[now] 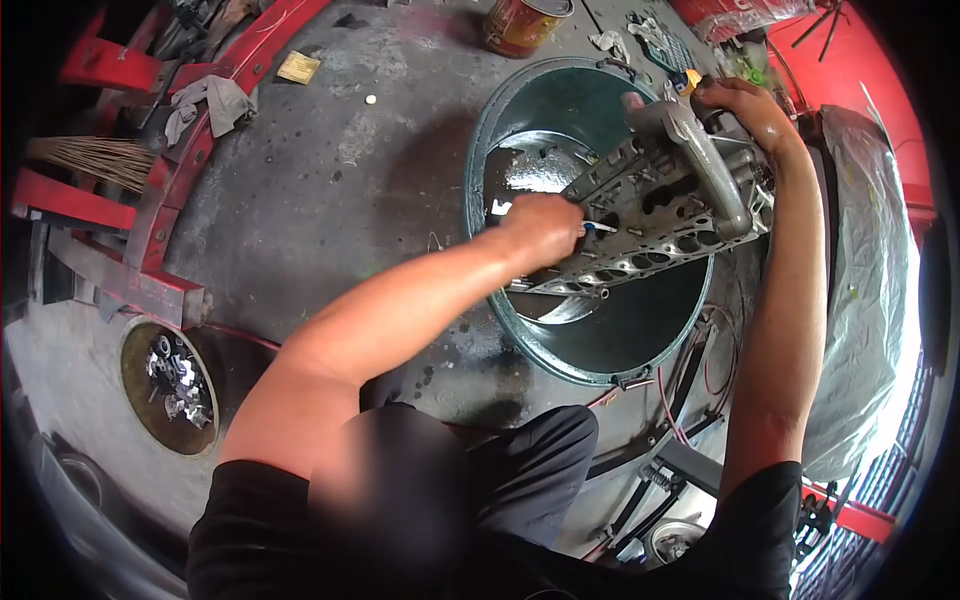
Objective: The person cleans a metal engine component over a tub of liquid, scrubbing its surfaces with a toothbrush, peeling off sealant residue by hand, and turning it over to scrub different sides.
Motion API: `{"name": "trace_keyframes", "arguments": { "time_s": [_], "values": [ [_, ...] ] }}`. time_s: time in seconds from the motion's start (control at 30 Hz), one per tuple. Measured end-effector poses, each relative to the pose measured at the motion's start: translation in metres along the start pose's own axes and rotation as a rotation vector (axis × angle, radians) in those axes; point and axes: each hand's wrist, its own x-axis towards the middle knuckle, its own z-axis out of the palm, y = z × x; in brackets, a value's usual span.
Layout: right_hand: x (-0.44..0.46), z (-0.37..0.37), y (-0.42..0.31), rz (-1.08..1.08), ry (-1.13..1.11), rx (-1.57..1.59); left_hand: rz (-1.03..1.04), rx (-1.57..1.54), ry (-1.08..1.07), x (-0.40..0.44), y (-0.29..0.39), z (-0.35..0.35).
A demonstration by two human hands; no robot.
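A metal engine part with a row of round openings, like a cylinder head (640,255), is tilted over a dark green tub (477,150). A curved metal pipe (715,180) runs along its upper right end. My left hand (540,230) is closed round a thin tool with a blue and white end (597,227), close against the part's surface. At the part's upper right end, my right hand (745,110) is wrapped round it, with some fingertips hidden. Dark, shiny liquid (545,170) lies in the tub below.
A red tin (520,27) stands behind the tub. Red metal frames (165,215) and a straw broom (90,162) are at the left. A round pan of metal pieces (170,388) sits lower left. Plastic sheeting (860,290) hangs right; a hose (665,400) and stand parts are lower right.
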Motion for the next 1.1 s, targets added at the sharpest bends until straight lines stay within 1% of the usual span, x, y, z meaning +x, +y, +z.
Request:
{"name": "trace_keyframes", "arguments": {
  "time_s": [0.07,0.1,0.13,0.2,0.23,0.27,0.33,0.4,0.47,0.53,0.57,0.6,0.67,0.73,0.77,0.8,0.87,0.93,0.97,1.0,1.07,1.1],
  "values": [
    [-0.002,-0.001,-0.001,0.028,0.007,-0.005,-0.015,-0.016,-0.081,0.000,-0.007,-0.024],
    [0.005,-0.002,0.009,-0.007,0.018,0.010,-0.028,0.001,-0.050,-0.003,-0.011,-0.031],
    [-0.005,0.004,0.003,0.048,0.093,0.041,-0.044,-0.063,-0.053,-0.005,-0.013,-0.034],
    [0.000,0.000,0.007,0.022,0.027,0.069,-0.111,-0.186,-0.077,-0.006,-0.005,-0.001],
    [0.005,-0.001,0.008,0.002,0.029,0.071,-0.138,-0.279,-0.121,-0.005,0.003,0.010],
    [0.008,0.000,0.009,0.005,0.048,0.060,-0.178,-0.371,-0.114,-0.004,0.002,0.024],
    [0.007,0.002,0.009,0.018,0.054,0.038,-0.122,-0.462,-0.026,-0.003,-0.008,0.041],
    [0.001,0.001,0.005,0.044,0.054,0.063,-0.091,-0.492,-0.051,-0.002,-0.020,0.044],
    [-0.001,0.000,0.004,0.056,0.030,0.054,-0.143,-0.377,-0.222,-0.003,-0.025,0.022],
    [-0.009,0.001,-0.005,0.073,0.048,0.047,-0.167,-0.218,-0.197,-0.006,-0.021,0.004],
    [-0.009,0.003,-0.003,0.070,0.054,0.088,-0.165,-0.165,-0.227,-0.002,-0.021,-0.005],
    [-0.011,0.003,-0.003,0.081,0.061,0.089,-0.142,-0.128,-0.163,0.003,-0.023,-0.003],
    [-0.014,0.005,-0.008,0.087,0.044,0.142,-0.109,-0.030,-0.205,0.018,-0.016,-0.005],
    [-0.009,0.004,-0.004,0.091,0.028,0.126,-0.080,-0.061,-0.262,0.025,-0.028,-0.013],
    [-0.011,0.005,-0.005,0.076,0.059,0.106,-0.102,-0.020,-0.262,0.020,-0.033,-0.021],
    [-0.014,0.005,-0.007,0.064,0.088,0.086,-0.039,-0.016,-0.200,0.016,-0.049,-0.020],
    [-0.021,0.003,-0.010,0.090,0.078,0.138,-0.042,0.002,-0.186,0.008,-0.041,-0.027],
    [-0.016,0.001,-0.014,0.073,0.053,-0.037,-0.058,0.026,-0.164,0.009,-0.016,-0.009],
    [-0.011,0.006,-0.007,0.026,0.111,0.044,-0.035,0.044,-0.161,0.009,-0.015,-0.006],
    [-0.009,0.004,-0.001,0.025,0.114,0.041,-0.033,0.044,-0.157,0.008,-0.020,-0.004],
    [-0.015,0.006,-0.006,0.076,0.093,0.093,-0.009,0.071,-0.127,-0.001,-0.031,-0.015],
    [-0.014,0.008,-0.001,0.053,0.130,0.099,0.010,0.071,-0.057,-0.004,-0.035,-0.018]
  ]
}}
